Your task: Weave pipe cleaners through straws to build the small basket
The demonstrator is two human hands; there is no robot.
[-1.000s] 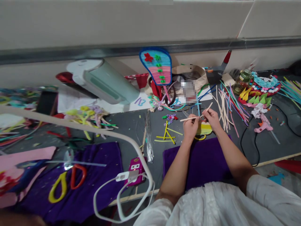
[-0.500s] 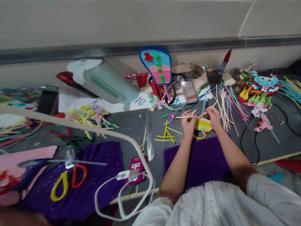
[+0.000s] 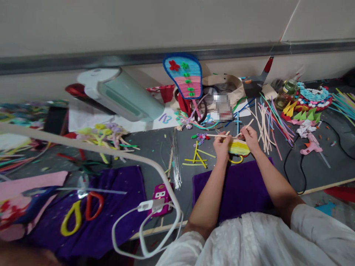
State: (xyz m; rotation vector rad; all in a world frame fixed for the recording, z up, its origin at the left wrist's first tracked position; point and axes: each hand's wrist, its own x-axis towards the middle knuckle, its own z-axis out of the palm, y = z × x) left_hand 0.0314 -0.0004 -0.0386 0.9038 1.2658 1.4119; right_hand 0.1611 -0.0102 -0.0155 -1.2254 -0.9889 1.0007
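At the right-hand part of the dark table, just above the purple cloth [image 3: 235, 192], we hold our two hands close together. Our left hand [image 3: 222, 147] is curled, its thumb and fingers pinching a pale strip [image 3: 213, 135] that sticks out to our left and runs across toward the other hand. Our right hand [image 3: 251, 138] is closed in a fingertip grip on a pale length [image 3: 249, 124] that angles up and away; whether both are one bent strip we cannot tell.

Just below our fingers lies a yellow striped piece [image 3: 240, 148], and we cannot tell whether a finger also steadies it. To work the strip well, we judge it best to pinch near the bend, let the left hand anchor and the right hand turn, and use light, even pressure so that the soft covering is not crushed. The long free end seems likely to brush the small coloured pieces [image 3: 201, 137] nearby, so we should lift it clear of them and of the yellow strips [image 3: 195, 157].
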